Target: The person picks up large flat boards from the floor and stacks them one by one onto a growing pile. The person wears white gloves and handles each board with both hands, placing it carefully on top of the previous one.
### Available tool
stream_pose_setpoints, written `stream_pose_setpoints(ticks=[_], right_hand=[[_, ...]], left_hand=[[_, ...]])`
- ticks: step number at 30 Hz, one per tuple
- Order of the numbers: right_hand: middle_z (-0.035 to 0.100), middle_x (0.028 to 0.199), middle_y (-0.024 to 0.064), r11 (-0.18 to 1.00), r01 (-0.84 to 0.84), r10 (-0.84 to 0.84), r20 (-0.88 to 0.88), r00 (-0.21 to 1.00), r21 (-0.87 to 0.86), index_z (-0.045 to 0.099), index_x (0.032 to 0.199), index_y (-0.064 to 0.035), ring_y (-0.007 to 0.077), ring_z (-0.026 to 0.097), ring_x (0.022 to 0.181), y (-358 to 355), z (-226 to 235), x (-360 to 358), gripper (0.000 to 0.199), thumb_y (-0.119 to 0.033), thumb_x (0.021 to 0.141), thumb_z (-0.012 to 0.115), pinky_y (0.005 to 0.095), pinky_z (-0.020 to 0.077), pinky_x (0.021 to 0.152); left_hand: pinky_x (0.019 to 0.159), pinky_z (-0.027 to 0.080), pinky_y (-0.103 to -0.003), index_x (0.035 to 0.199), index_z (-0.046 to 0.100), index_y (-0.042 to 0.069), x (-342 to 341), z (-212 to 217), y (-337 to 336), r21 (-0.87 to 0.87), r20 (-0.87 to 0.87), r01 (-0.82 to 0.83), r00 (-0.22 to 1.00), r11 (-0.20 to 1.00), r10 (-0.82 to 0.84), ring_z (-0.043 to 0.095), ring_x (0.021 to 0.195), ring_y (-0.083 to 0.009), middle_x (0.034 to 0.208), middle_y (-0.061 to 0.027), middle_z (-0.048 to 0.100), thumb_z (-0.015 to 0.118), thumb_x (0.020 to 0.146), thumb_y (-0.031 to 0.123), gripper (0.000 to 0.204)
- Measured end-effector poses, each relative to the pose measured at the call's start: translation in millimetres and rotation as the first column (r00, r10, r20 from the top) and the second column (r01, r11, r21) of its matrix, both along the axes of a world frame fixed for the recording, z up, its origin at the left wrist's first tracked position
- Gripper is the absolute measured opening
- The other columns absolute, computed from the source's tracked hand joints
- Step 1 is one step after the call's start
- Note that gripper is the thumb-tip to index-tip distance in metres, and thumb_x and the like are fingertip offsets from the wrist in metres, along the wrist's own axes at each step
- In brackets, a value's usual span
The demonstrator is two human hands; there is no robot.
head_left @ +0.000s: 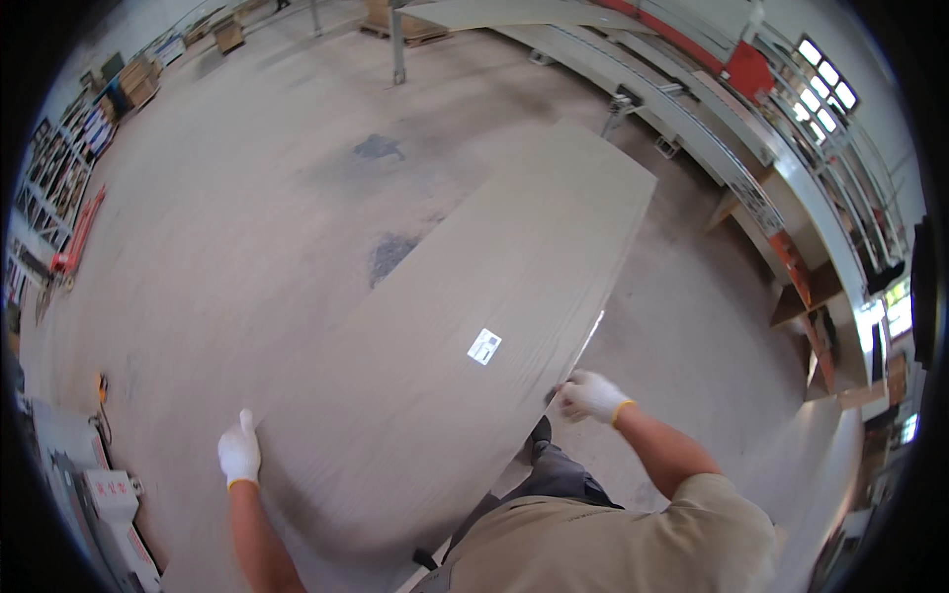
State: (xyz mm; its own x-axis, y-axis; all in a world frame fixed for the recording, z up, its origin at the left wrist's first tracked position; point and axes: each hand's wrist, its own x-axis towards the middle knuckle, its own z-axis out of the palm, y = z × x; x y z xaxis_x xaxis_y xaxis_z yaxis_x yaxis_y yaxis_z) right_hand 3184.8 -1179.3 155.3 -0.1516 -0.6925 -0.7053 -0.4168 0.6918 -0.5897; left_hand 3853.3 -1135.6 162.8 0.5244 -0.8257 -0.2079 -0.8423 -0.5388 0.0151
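A large grey-beige panel (445, 296) with a faint wood grain stretches slantwise across the view in front of my body. A small white label (484, 347) is stuck on its upper face. My left hand (239, 452), in a white glove with a yellow cuff, is closed at the panel's left edge, thumb pointing up and the other fingers mostly hidden. On the opposite long edge, my right hand (590, 396), gloved the same way, grips the panel with its fingers curled round the rim.
Along the right runs a long machine line (692, 138) with a red part (748, 71). Wooden box-like frames (811, 296) stand beside it. A red pallet jack (79, 237) is by the left racks. Lower left, a white machine (114, 494) stands close. A metal post (397, 44) rises at the back.
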Motion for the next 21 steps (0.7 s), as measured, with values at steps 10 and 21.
stream_pose_setpoints(ticks=[10, 21], right_hand=[[0.065, 0.12, 0.0243, 0.864, 0.341, -0.45, -0.262, 0.854, -0.371, 0.062, 0.13, -0.0023, 0.0347, 0.063, 0.106, -89.1, -77.6, -83.6, 0.051, -0.04, 0.097, 0.051, 0.0421, 0.0502, 0.089], [0.059, 0.138, 0.0278, 0.873, 0.367, -0.471, -0.357, 0.807, -0.322, 0.052, 0.14, 0.0099, 0.0372, 0.063, 0.12, -91.1, -75.0, 7.4, 0.064, -0.042, 0.104, 0.041, 0.0446, 0.0494, 0.102]], left_hand=[[0.086, 0.048, -0.05, 0.115, 0.067, 0.016, -43.5, -93.5, -1.1, -0.042, 0.246, 0.135, 0.962, 0.99, -0.121, 0.067, 0.093, -0.0333, 0.101, -0.0121, 0.071, 0.038, 0.106, 0.032, 0.035], [0.122, 0.019, -0.056, 0.127, 0.069, 0.011, -60.2, -72.2, -0.7, 0.04, -0.062, -0.189, 0.98, 0.981, 0.191, 0.053, 0.133, -0.031, 0.132, -0.014, 0.066, 0.032, 0.105, 0.05, 0.058]])
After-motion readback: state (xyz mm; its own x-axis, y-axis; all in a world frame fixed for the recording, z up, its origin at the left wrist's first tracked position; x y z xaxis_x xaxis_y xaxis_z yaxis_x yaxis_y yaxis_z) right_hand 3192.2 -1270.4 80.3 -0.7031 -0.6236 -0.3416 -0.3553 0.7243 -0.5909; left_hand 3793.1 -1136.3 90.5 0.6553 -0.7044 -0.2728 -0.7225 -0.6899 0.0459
